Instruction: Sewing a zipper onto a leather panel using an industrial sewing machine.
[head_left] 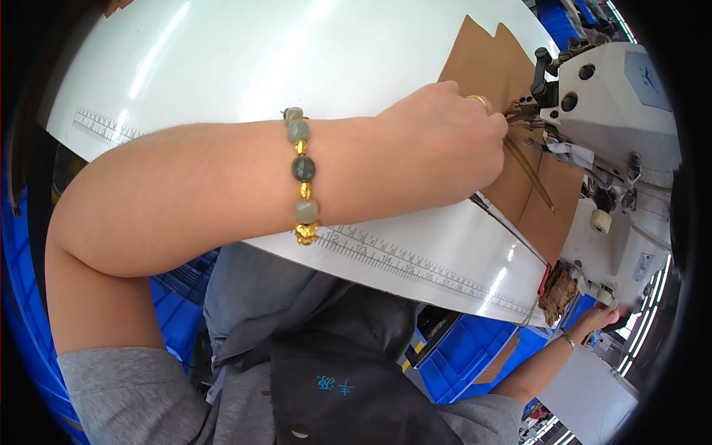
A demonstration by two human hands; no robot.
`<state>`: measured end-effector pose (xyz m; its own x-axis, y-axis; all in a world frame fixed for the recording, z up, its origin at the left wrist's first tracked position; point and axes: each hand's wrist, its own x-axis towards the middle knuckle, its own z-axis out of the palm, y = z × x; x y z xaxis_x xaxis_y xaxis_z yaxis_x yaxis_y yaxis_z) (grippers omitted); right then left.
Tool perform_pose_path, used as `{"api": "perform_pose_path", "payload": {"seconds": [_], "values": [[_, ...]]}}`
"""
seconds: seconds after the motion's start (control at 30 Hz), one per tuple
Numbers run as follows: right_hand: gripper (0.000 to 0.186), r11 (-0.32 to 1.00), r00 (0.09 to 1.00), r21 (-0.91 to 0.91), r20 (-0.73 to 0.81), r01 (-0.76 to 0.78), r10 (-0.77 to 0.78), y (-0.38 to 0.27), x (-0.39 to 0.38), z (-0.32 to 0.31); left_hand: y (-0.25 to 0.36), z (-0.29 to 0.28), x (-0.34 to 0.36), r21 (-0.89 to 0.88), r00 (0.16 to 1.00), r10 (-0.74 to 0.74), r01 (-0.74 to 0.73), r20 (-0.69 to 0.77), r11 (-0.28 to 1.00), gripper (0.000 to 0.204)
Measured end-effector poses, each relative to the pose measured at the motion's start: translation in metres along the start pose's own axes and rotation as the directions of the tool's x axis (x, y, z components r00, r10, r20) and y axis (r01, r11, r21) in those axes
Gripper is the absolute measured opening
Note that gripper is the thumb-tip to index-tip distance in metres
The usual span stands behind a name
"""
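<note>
My left hand (463, 144), a ring on one finger and a bead bracelet on the wrist, rests curled over brown sheet material (486, 59) just left of the white sewing machine's head (608, 93). Its fingertips are hidden, so what they grip cannot be made out. A thin brass-coloured strip (534, 178) runs down from beside the knuckles over the brown material. My right hand (602, 317) is at the far lower right, fingers closed by a pale knob (604, 295) low on the machine; exactly what they hold is unclear.
The white curved tabletop (245, 59) has printed rulers along its front edge. A crumpled brown bundle (556, 297) is at the machine's lower left. Blue plastic crates (452, 348) sit below the table, and more blue containers (556, 18) stand beyond it at top right.
</note>
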<state>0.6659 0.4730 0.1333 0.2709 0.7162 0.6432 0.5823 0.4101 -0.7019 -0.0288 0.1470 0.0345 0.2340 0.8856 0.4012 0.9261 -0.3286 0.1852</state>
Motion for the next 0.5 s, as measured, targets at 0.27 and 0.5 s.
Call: {"api": "perform_pose_path", "payload": {"seconds": [0.27, 0.5], "values": [[0.041, 0.996, 1.000, 0.088, -0.004, 0.014, -0.013, -0.024, -0.027, 0.018, 0.001, -0.001, 0.001, 0.038, 1.000, 0.004, -0.004, -0.006, 0.999, 0.031], [0.056, 0.926, 0.930, 0.100, 0.093, -0.363, 0.355, -0.023, 0.097, -0.011, -0.001, -0.002, 0.003, -0.025, 1.000, 0.003, -0.003, 0.001, 1.000, 0.037]]}}
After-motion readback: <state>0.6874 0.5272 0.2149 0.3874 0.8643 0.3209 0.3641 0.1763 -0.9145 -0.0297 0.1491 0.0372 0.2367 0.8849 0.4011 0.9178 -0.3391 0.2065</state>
